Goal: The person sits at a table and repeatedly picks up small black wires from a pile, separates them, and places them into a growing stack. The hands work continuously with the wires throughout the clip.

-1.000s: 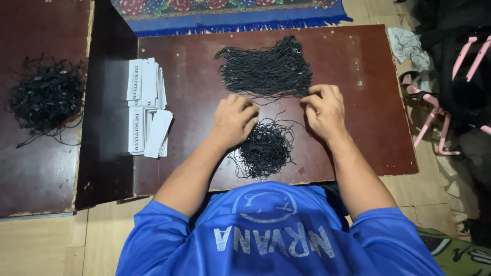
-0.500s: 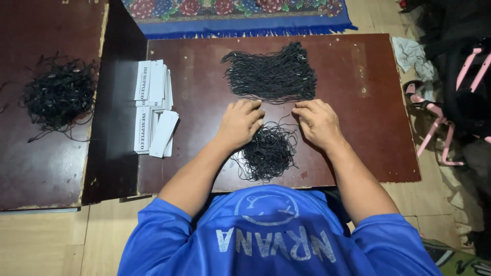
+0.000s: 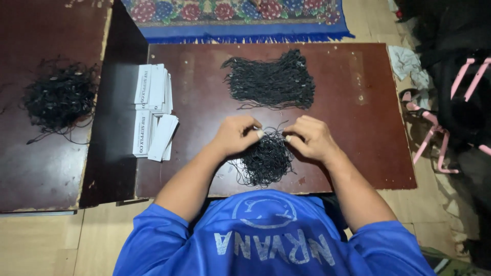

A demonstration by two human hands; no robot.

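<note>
Cords [image 3: 265, 161], thin, black and tangled, heap at the bench's [image 3: 358, 153] near edge; I see left hand [image 3: 236, 135] and right hand [image 3: 309, 138] each pinching strands off its top.

I see both hands draw back from the far neat bundle of black cords [image 3: 269, 80] toward the body, so the left hand [image 3: 236, 134] and right hand [image 3: 310, 137] now pinch strands at the top of the near tangled pile [image 3: 264, 162].
</note>
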